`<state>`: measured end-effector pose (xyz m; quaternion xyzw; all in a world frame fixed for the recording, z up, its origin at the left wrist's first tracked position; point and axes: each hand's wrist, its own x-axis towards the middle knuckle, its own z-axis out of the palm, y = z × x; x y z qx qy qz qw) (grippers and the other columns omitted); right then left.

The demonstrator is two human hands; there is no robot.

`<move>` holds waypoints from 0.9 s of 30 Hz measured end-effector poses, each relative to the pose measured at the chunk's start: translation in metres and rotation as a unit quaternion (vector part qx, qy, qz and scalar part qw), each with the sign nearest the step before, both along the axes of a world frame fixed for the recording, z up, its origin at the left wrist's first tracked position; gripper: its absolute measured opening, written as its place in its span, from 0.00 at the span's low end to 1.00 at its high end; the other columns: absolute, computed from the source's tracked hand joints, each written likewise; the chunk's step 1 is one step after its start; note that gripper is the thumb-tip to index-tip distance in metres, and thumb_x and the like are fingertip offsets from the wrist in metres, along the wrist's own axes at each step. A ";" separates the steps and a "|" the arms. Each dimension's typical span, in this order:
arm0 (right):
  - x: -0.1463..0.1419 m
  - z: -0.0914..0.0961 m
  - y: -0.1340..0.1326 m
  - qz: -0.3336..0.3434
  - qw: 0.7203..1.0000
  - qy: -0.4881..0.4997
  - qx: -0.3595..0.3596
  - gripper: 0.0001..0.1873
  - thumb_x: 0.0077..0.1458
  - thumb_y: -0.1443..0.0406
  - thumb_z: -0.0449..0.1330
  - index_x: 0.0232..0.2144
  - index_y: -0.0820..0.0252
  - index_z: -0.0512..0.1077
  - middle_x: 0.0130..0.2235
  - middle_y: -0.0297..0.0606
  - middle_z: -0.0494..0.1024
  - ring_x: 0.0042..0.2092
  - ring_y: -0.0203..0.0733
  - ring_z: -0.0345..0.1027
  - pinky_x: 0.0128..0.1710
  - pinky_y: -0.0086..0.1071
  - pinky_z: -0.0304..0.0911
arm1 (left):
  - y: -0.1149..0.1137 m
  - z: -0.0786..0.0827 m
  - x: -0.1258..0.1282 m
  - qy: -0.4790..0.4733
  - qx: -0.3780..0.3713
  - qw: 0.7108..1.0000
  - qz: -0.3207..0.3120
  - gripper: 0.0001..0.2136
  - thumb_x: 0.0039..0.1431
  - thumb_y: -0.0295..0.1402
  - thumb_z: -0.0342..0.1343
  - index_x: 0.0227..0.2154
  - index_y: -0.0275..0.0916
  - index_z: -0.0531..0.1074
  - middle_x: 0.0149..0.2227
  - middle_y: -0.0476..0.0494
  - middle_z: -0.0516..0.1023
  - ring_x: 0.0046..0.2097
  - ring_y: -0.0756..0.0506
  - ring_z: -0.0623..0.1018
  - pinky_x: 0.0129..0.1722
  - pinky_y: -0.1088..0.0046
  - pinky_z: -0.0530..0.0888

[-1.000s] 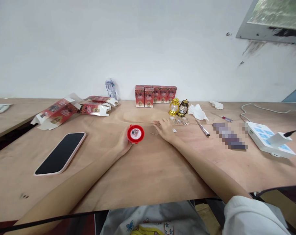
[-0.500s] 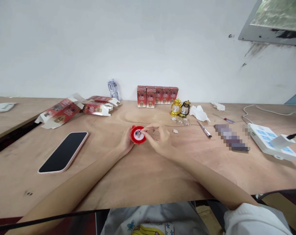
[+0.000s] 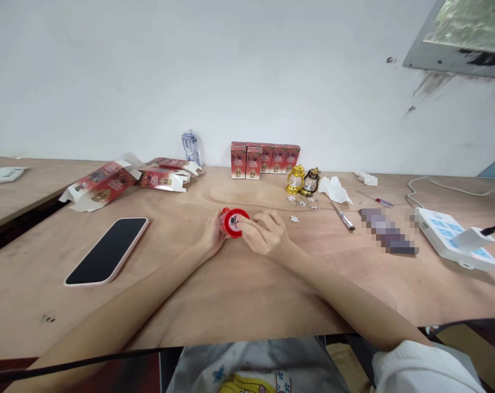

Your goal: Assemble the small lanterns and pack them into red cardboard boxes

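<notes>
My left hand is wrapped round a small red lantern, whose round underside is turned toward me. A white disc with a dark and silvery middle sits inside its red rim. My right hand has its thumb and fingers pressed together at that middle. Whatever lies between those fingertips is hidden. Behind them on the table stand a gold lantern and a black-bronze lantern, side by side. Small white and metal pieces lie in front of these two.
Several red printed boxes stand by the wall, near a plastic bottle. Opened cartons and a phone are at left. At right lie crumpled tissue, a pen-like tool, a screwdriver and a power strip.
The red lantern has tilted, so more of its side shows. My right fingers have curled in and now press at its underside. The view has shifted slightly.
</notes>
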<state>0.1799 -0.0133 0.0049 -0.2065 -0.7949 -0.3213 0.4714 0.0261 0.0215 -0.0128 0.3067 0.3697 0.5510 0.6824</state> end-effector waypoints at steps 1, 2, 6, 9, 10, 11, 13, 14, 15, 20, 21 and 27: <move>0.001 -0.001 0.001 -0.012 1.000 -0.019 0.004 0.10 0.57 0.69 0.54 0.42 0.54 0.68 0.40 0.34 0.80 0.34 0.38 0.68 0.35 0.35 0.59 | 0.001 0.000 0.000 -0.002 -0.002 1.000 0.005 0.13 0.62 0.32 0.45 0.24 0.34 0.67 0.19 0.50 0.69 0.20 0.54 0.67 0.17 0.80 0.63; 0.001 -0.002 0.001 -0.025 0.999 -0.035 -0.001 0.11 0.58 0.68 0.53 0.44 0.54 0.68 0.41 0.35 0.80 0.35 0.38 0.68 0.36 0.36 0.59 | 0.001 -0.001 0.000 -0.004 -0.004 1.000 0.010 0.12 0.62 0.32 0.45 0.25 0.34 0.67 0.19 0.51 0.68 0.19 0.54 0.67 0.16 0.80 0.61; 0.002 -0.005 0.002 -0.049 0.997 -0.055 -0.036 0.17 0.58 0.66 0.51 0.51 0.56 0.64 0.45 0.38 0.78 0.41 0.41 0.69 0.43 0.37 0.60 | 0.002 -0.001 0.000 -0.011 -0.006 1.000 0.017 0.13 0.63 0.32 0.43 0.28 0.34 0.69 0.22 0.48 0.71 0.20 0.54 0.67 0.16 0.80 0.60; 0.010 -0.010 0.004 -0.043 0.996 -0.036 -0.065 0.19 0.58 0.65 0.51 0.52 0.56 0.61 0.49 0.40 0.76 0.48 0.42 0.67 0.48 0.39 0.58 | 0.002 -0.001 0.000 -0.007 -0.006 1.000 0.016 0.12 0.64 0.33 0.44 0.29 0.35 0.69 0.24 0.48 0.72 0.21 0.53 0.69 0.15 0.80 0.61; 0.016 -0.012 0.005 -0.047 0.995 -0.026 -0.083 0.19 0.57 0.65 0.51 0.52 0.56 0.61 0.50 0.42 0.75 0.50 0.43 0.66 0.49 0.39 0.57 | 0.002 0.000 -0.001 -0.007 -0.006 1.000 0.017 0.12 0.63 0.33 0.45 0.28 0.35 0.69 0.24 0.48 0.71 0.20 0.53 0.68 0.15 0.81 0.60; 0.023 -0.014 0.007 -0.060 0.993 -0.017 -0.103 0.19 0.57 0.65 0.51 0.52 0.57 0.60 0.51 0.43 0.73 0.51 0.44 0.64 0.49 0.40 0.56 | 0.001 0.000 -0.001 -0.008 -0.005 1.000 0.017 0.11 0.63 0.34 0.46 0.28 0.35 0.68 0.23 0.49 0.70 0.20 0.54 0.68 0.14 0.81 0.60; 0.041 -0.018 0.010 -0.116 0.984 -0.004 -0.138 0.19 0.57 0.68 0.49 0.51 0.59 0.61 0.51 0.46 0.73 0.52 0.45 0.64 0.49 0.40 0.56 | 0.001 0.002 -0.001 -0.008 -0.008 1.000 0.019 0.10 0.62 0.34 0.47 0.27 0.36 0.67 0.21 0.50 0.68 0.18 0.54 0.67 0.13 0.81 0.59; 0.052 -0.020 0.012 -0.153 0.975 -0.008 -0.159 0.19 0.56 0.69 0.49 0.51 0.61 0.61 0.51 0.47 0.72 0.51 0.46 0.64 0.49 0.41 0.55 | 0.001 0.003 0.000 -0.007 -0.011 1.000 0.020 0.10 0.62 0.34 0.47 0.26 0.36 0.66 0.21 0.50 0.67 0.18 0.54 0.66 0.12 0.81 0.59; 0.062 -0.021 0.014 -0.196 0.963 -0.014 -0.186 0.20 0.55 0.70 0.49 0.51 0.63 0.62 0.50 0.48 0.72 0.50 0.48 0.64 0.50 0.41 0.55 | 0.001 0.004 0.000 -0.006 -0.016 1.000 0.020 0.11 0.62 0.34 0.46 0.26 0.36 0.65 0.21 0.50 0.67 0.17 0.54 0.66 0.12 0.81 0.59; 0.092 -0.028 0.015 -0.383 0.860 -0.072 -0.330 0.17 0.54 0.68 0.51 0.47 0.69 0.66 0.45 0.55 0.73 0.48 0.56 0.64 0.45 0.43 0.56 | -0.002 0.010 0.002 -0.006 -0.028 0.999 0.029 0.10 0.62 0.30 0.45 0.26 0.36 0.65 0.21 0.51 0.67 0.18 0.54 0.66 0.13 0.82 0.60; 0.092 -0.030 0.015 -0.406 0.839 -0.075 -0.354 0.16 0.56 0.67 0.51 0.45 0.69 0.67 0.44 0.56 0.73 0.46 0.56 0.65 0.44 0.42 0.57 | -0.002 0.010 0.002 -0.007 -0.025 0.999 0.030 0.09 0.61 0.30 0.46 0.26 0.36 0.65 0.21 0.51 0.67 0.18 0.54 0.66 0.13 0.83 0.60; 0.084 -0.035 0.017 -0.431 0.797 -0.069 -0.417 0.11 0.58 0.71 0.49 0.33 0.68 0.72 0.36 0.53 0.77 0.38 0.50 0.71 0.33 0.36 0.60 | -0.001 0.006 0.000 0.001 -0.017 1.000 0.024 0.08 0.60 0.31 0.48 0.27 0.36 0.66 0.21 0.50 0.67 0.18 0.54 0.67 0.12 0.82 0.60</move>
